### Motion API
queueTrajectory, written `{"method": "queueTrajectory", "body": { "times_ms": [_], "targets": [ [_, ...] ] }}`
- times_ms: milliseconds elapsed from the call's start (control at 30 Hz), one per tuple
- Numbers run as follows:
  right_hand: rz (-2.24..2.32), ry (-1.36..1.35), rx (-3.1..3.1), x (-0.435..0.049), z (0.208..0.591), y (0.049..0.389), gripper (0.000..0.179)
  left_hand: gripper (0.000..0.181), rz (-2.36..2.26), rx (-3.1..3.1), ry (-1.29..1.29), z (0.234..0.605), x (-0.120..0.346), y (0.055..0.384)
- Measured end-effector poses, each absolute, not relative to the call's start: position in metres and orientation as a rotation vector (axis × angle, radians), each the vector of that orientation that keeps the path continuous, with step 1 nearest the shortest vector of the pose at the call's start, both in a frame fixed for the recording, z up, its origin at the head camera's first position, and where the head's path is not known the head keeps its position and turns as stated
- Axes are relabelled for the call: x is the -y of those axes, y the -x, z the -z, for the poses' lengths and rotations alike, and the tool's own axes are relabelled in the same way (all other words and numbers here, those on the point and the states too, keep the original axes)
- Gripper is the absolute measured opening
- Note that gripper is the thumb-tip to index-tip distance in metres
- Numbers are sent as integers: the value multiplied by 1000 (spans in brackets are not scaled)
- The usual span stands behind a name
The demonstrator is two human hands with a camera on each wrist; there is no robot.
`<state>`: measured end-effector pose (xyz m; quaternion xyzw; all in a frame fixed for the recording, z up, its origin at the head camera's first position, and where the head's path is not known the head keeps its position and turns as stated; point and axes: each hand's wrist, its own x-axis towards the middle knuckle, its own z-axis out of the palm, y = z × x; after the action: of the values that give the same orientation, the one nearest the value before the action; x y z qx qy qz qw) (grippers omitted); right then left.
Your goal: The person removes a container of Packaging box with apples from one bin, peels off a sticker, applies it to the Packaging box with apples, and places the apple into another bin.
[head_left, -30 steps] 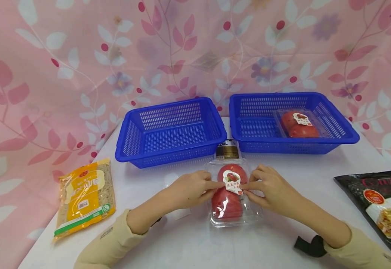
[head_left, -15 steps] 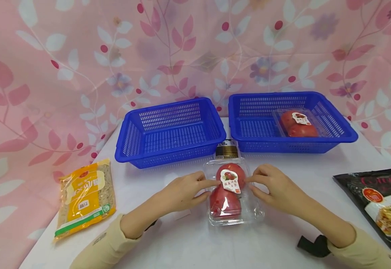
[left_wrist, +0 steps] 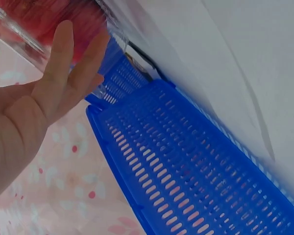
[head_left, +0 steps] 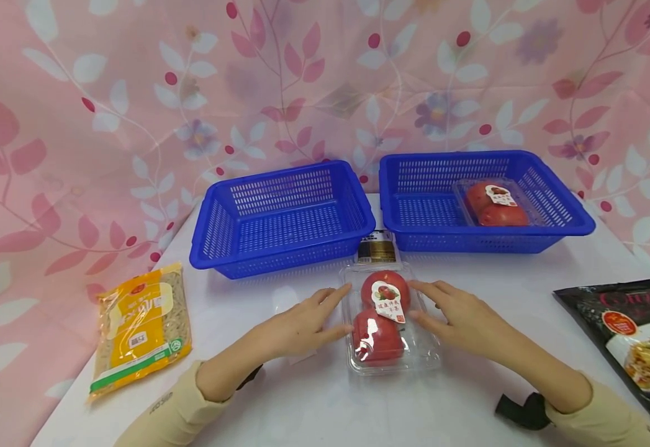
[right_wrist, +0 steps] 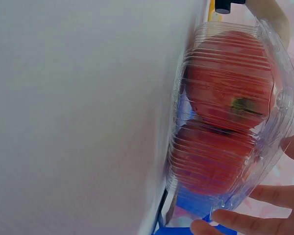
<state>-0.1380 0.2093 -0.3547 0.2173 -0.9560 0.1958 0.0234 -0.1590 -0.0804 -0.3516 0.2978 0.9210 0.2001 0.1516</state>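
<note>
A clear plastic clamshell box (head_left: pixel 421 361) with two red round fruits (head_left: pixel 378 340) inside lies on the white table in front of me. A white label sticker (head_left: pixel 388 303) with red print sits on its lid, over the fruits. My left hand (head_left: pixel 303 324) is at the box's left side, thumb and fingers spread and extended. On the right side, my right hand (head_left: pixel 463 315) has its fingers extended by the lid's edge. Neither hand grips anything; whether the fingertips touch the box is hard to tell. In the right wrist view, the fruits (right_wrist: pixel 225 81) show through the ribbed plastic.
Two blue baskets stand behind: a left one (head_left: pixel 291 256) and a right one (head_left: pixel 470 242) holding another fruit box (head_left: pixel 503 214). A black-and-gold packet (head_left: pixel 377 249) lies between them. A yellow bag (head_left: pixel 146 323) is left, a black food packet (head_left: pixel 637 341) right, a black strap (head_left: pixel 523 411) near the right wrist.
My fingertips were on the label at first, then drew apart to the box's two sides. Both hands have now spread their fingers. The label stays on the lid, and the box has barely moved.
</note>
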Motion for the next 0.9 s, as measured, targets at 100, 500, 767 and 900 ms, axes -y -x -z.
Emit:
{"method": "queueTrajectory", "body": {
  "times_ms": [100,500,767,900],
  "targets": [
    [-620,-649,3002,-210,356,137,64,82,-611,-2615,-860,354,78,158],
    [-838,-723,2977,-206,366,132,69,86,-747,-2558,-829,358,60,154],
    [-945,-757,2958,-198,364,132,73,87,-743,-2569,-930,354,49,153],
    [-921,-747,2950,-196,363,130,74,86,-710,-2596,-937,353,46,152]
  ]
}}
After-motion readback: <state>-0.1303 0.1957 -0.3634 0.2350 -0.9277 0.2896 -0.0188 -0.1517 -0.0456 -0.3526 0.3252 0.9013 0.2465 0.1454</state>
